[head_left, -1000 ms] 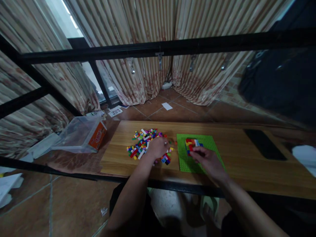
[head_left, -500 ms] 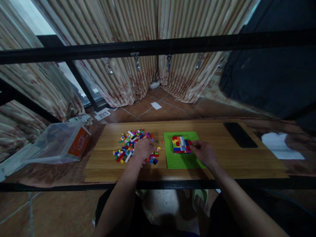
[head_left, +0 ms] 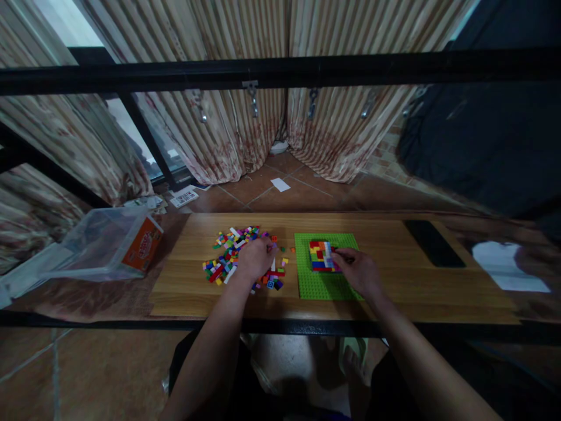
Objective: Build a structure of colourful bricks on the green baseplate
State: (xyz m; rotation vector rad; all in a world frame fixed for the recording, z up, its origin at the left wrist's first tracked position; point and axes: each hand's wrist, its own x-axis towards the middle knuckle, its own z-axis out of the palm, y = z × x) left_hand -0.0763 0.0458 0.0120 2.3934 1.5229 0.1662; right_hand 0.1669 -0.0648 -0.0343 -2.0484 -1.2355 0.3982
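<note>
Single head view. The person (head_left: 214, 351) before me wears the camera, which looks forward and down from the near side of the tabletop (head_left: 438, 292), facing the curtains (head_left: 239, 35) beyond. Both forearms (head_left: 414, 348) enter from the lower border; the left hand (head_left: 255, 258) and right hand (head_left: 360, 272) lie close, in mid-field. Coverage is wide, reaching from a black rail (head_left: 280, 73) above to a sandalled foot (head_left: 354, 351) beneath the tabletop.

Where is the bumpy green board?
In the head view, the green board lies on the wooden tabletop, right of the loose brick pile, with the brick block on it and the right hand at its right side.
</note>
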